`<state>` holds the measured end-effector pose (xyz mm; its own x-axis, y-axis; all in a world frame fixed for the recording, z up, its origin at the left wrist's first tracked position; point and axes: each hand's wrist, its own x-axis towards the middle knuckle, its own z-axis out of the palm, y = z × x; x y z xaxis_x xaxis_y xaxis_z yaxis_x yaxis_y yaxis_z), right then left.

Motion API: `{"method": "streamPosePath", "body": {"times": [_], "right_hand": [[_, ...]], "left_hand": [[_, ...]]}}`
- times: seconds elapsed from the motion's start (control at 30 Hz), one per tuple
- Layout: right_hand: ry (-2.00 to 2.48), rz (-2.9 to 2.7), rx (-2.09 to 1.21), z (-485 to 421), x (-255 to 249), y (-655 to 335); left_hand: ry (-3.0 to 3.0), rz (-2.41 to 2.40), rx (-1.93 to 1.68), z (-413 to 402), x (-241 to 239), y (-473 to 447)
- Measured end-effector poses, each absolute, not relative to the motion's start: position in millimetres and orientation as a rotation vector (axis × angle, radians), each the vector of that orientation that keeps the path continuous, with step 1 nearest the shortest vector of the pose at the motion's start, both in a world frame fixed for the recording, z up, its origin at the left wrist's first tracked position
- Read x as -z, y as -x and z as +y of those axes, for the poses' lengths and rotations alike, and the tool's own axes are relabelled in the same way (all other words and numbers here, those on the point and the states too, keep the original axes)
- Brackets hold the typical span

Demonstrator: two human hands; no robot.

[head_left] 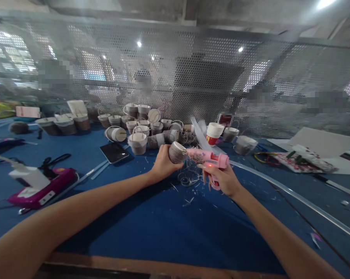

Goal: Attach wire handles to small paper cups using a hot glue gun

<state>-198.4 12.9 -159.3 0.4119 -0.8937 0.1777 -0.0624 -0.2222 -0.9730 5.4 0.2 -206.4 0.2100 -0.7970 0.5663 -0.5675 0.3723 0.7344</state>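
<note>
My left hand (162, 166) is wrapped round a small cup wound with grey-brown cord (177, 153), tilted so its pale round end faces right. In my right hand (226, 179) is a pink hot glue gun (202, 155) with a small red light lit on its body. The gun's nozzle points left and meets the cup near its pale end, though I cannot tell whether it touches. Below them, thin loose strands (189, 178) and scraps lie on the blue tabletop (163, 228).
Many cord-covered little buckets (138, 142) stand along the back, beside stacked paper cups (214, 133). A black phone (114, 152) and purple power strip (51, 190) lie to the left. A clear strip (291, 190), papers (323, 149) and a perforated metal screen (157, 85) are also here.
</note>
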Motion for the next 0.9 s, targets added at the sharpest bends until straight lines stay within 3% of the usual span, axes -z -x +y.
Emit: {"method": "streamPosePath", "body": {"times": [0.9], "right_hand": [[1.637,0.925,1.012,5.1,162.2,201.4]], "left_hand": [[-1.328,-1.259,0.482,-4.4,205.1,-10.0]]}}
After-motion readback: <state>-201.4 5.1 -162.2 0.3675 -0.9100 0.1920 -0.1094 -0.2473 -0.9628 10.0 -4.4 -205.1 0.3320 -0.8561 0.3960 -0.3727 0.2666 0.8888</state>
